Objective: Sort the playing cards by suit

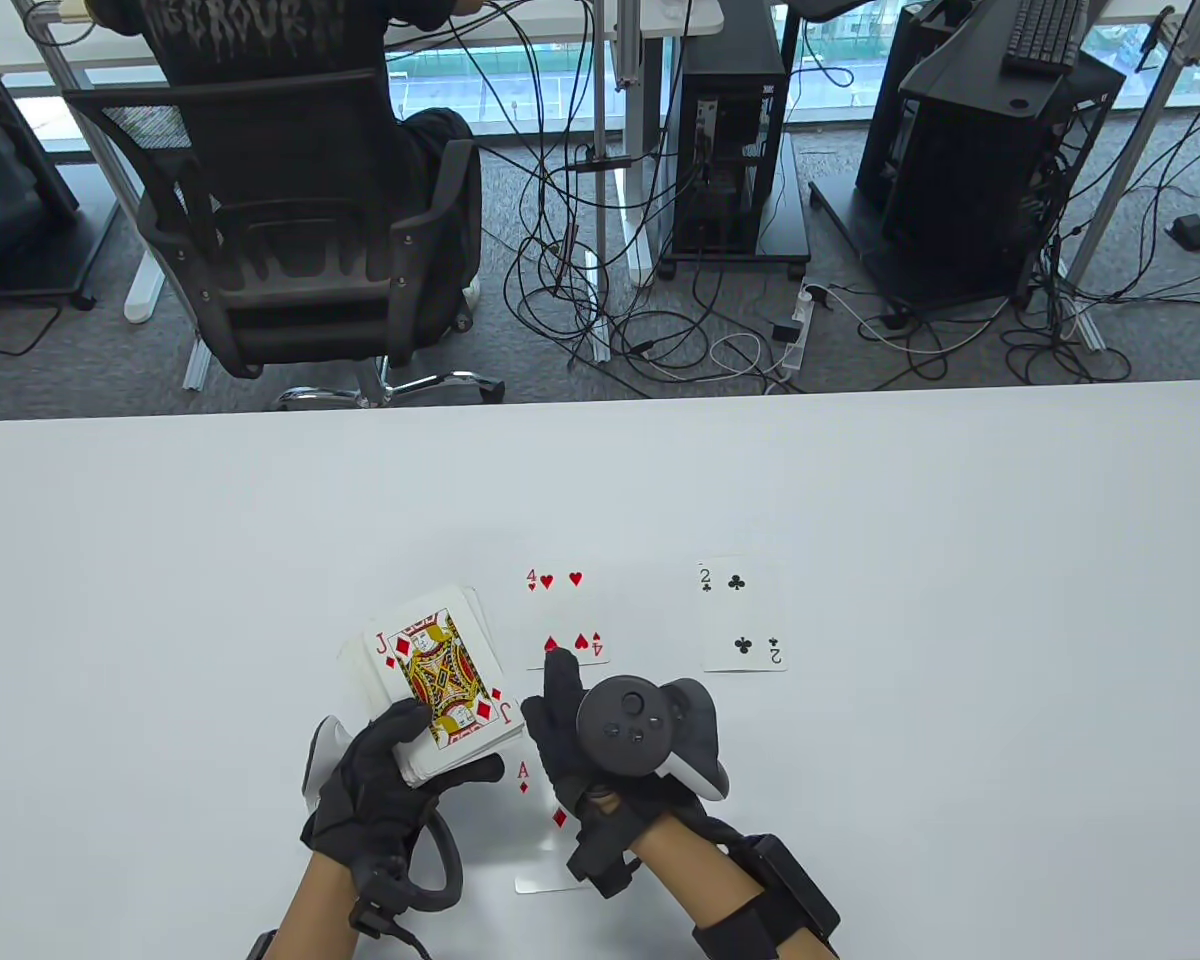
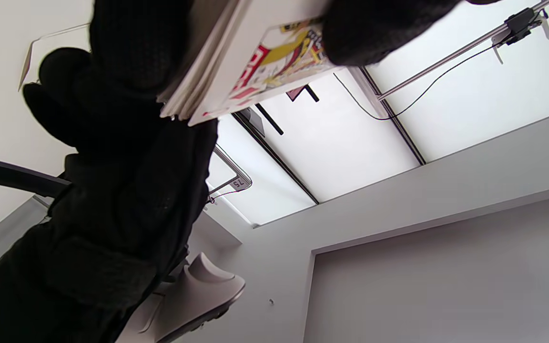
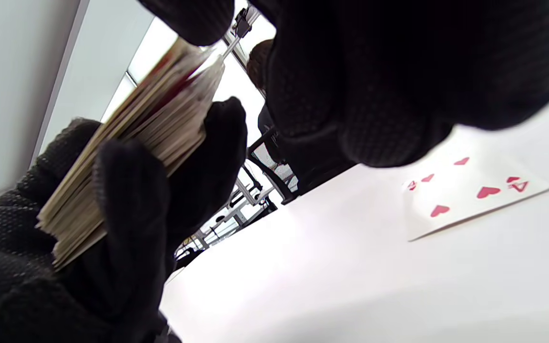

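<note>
**Mia:** What is the biggest thing here?

**Ben:** The white table (image 1: 960, 520). Behind it a person sits in a black chair (image 1: 290, 220), and wires lie on the floor. They have nothing to do with the cards.

**Mia:** And the hands?

**Ben:** The left hand (image 1: 385, 790) is curled round the deck (image 1: 440, 680). The thumb is on top and the fingers are underneath. The jack of diamonds is the top card, face up. The right hand (image 1: 600, 740) is just beside the deck, over the table. One finger points out toward the four of hearts (image 1: 563, 612). I cannot tell if that hand is holding anything, because the tracker hides most of it.

**Mia:** Where are the small cards?

**Ben:** The four of hearts lies flat in the middle. The two of clubs (image 1: 743, 615) lies to its right, apart from it. The ace of diamonds (image 1: 545, 810) lies closest to the person, partly under the right wrist.

**Mia:** What could go wrong?

**Ben:** I think the jack belongs with the ace, since both are diamonds. But the ace is partly hidden, so the jack could land on the hearts instead. The gloves look thick, so two cards could slide off together. And the wrist could bump the ace and push it away.
</note>
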{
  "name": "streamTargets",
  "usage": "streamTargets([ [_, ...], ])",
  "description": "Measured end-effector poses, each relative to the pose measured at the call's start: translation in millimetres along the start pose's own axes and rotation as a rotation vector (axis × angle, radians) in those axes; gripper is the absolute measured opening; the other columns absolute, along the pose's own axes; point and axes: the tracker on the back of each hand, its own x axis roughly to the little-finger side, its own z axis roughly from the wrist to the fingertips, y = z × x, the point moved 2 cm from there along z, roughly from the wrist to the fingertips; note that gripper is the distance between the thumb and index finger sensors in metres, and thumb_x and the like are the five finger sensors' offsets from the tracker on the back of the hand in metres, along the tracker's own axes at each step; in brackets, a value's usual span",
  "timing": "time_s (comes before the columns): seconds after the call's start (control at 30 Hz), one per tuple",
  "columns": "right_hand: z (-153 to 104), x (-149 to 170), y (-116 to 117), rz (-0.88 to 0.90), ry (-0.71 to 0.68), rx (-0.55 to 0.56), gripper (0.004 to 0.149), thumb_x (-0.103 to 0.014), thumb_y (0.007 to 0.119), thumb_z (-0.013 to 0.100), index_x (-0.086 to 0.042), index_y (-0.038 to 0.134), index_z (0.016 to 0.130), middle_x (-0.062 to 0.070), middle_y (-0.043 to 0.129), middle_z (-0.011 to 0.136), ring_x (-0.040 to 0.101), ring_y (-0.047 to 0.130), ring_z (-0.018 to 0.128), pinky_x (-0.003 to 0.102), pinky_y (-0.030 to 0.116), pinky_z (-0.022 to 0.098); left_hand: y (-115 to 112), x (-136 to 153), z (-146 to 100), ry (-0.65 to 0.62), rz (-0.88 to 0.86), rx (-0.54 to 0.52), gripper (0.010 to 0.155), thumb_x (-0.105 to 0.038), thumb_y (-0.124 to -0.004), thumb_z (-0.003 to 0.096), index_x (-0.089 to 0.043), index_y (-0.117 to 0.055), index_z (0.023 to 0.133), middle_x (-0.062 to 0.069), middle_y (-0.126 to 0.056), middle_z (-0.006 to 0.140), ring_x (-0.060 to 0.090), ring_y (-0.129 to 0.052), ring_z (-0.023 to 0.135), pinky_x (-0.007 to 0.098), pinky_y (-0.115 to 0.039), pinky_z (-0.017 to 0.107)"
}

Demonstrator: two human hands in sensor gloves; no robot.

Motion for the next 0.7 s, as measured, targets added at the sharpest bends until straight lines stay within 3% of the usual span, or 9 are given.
streamTargets([
  [0.23,4,1,3,0.138,-0.045,0.038,0.06,-0.029,0.061,0.059,0.021,0.057,0.09,0.025,0.087,0.057,0.047,0.091,0.04,0.047,0.085,0.025,0,6,2,0.027,0.001,0.0,0.063,-0.048,-0.07,0.0633,-0.038,-0.03,0.111,0.002,-0.044,0.118,0.039,-0.066,0.105,0.047,-0.08,0.06],
  [0.43,3,-11,12,-0.098,-0.136,0.028,0.077,-0.044,0.076,0.05,0.02,0.055,0.088,0.018,0.086,0.054,0.041,0.092,0.039,0.043,0.085,0.025,0,7,3,0.042,0.036,0.003,0.063,-0.047,-0.07,0.0633,-0.038,-0.03,0.111,0.002,-0.044,0.118,0.039,-0.065,0.105,0.047,-0.08,0.06],
  [0.53,3,-10,13,-0.114,-0.132,0.029,0.075,-0.044,0.077,0.048,0.019,0.057,0.085,0.016,0.086,0.051,0.037,0.093,0.037,0.041,0.086,0.023,0,8,2,0.053,0.053,0.002,0.063,-0.047,-0.07,0.063,-0.037,-0.031,0.111,0.002,-0.045,0.118,0.039,-0.066,0.105,0.048,-0.08,0.059],
  [0.7,3,-4,7,-0.015,-0.104,0.077,0.056,-0.034,0.077,0.049,0.015,0.071,0.074,0.011,0.092,0.039,0.032,0.097,0.026,0.037,0.088,0.014,-3,8,4,0.054,0.047,0.039,0.064,-0.047,-0.072,0.0623,-0.038,-0.032,0.111,0.002,-0.046,0.118,0.039,-0.067,0.104,0.048,-0.08,0.059],
])
